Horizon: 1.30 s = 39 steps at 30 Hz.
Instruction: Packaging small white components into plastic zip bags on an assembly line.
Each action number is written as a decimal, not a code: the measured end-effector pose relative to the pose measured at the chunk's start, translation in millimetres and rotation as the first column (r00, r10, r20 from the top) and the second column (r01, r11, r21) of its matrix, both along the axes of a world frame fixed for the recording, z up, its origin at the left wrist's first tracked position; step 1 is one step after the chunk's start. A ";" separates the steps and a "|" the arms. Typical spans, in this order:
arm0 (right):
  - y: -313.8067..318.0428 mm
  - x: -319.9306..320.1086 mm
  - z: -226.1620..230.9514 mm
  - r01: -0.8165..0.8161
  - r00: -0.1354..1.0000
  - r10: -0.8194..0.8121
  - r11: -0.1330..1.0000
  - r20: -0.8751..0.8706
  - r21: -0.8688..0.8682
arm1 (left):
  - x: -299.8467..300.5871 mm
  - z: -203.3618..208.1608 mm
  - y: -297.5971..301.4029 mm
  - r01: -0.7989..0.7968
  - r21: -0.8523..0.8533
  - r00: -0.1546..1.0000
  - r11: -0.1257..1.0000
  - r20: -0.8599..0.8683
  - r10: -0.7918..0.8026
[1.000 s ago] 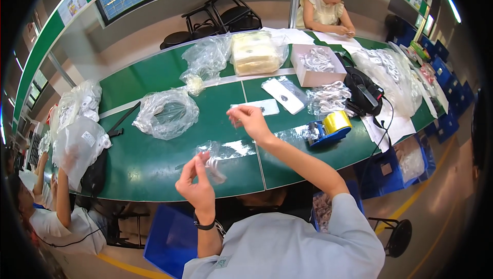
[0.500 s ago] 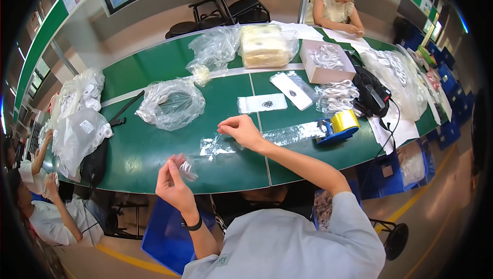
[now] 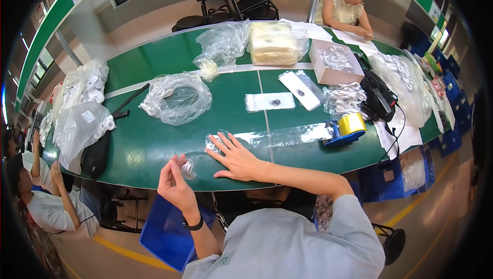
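Observation:
Near the table's front edge, my left hand [image 3: 175, 184] pinches a small clear bag with a white coiled cable [image 3: 189, 169] inside. My right hand [image 3: 239, 161] lies with fingers spread on the green table, its fingertips over the left end of a long strip of clear tape [image 3: 287, 136]. That strip runs to the right as far as a blue tape dispenser [image 3: 343, 138] carrying a yellowish roll [image 3: 352, 124]. Beyond my right hand lie two flat white packets [image 3: 270, 102] [image 3: 300, 90], each with a small dark mark.
A bagged ring-shaped bundle [image 3: 177, 99] lies at middle left. Behind stand a wrapped cream stack [image 3: 275, 45] and a box of white cables [image 3: 339, 63]. More bagged cables [image 3: 345, 98] and a black pouch [image 3: 379, 94] sit at right. Other people sit at the left and far right.
My right hand has come down from above the tape's left end and spread flat over it. My left hand keeps its pinch on the bag, nearly still. The view has shifted slightly.

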State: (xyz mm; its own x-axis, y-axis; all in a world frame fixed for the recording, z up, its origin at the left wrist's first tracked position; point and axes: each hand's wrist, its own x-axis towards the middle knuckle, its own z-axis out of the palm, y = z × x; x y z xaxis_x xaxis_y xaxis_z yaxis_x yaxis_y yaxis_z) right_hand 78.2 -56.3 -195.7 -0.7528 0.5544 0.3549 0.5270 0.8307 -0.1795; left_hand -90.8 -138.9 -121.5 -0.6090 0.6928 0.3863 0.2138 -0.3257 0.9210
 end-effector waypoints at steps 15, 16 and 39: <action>-5.1 4.1 -6.5 0.047 0.998 -0.046 0.999 0.042 -0.013 | 0.9 -2.7 -0.6 0.008 -0.022 1.000 1.000 0.007 -0.008; -4.5 4.4 -5.3 0.048 0.998 -0.048 0.999 0.050 -0.001 | 1.1 -2.4 -0.5 0.008 -0.031 1.000 0.999 0.003 -0.007; -6.3 10.9 14.1 0.020 0.997 -0.020 1.000 0.076 0.009 | 0.0 -1.6 3.5 0.016 -0.006 0.996 1.000 -0.087 -0.016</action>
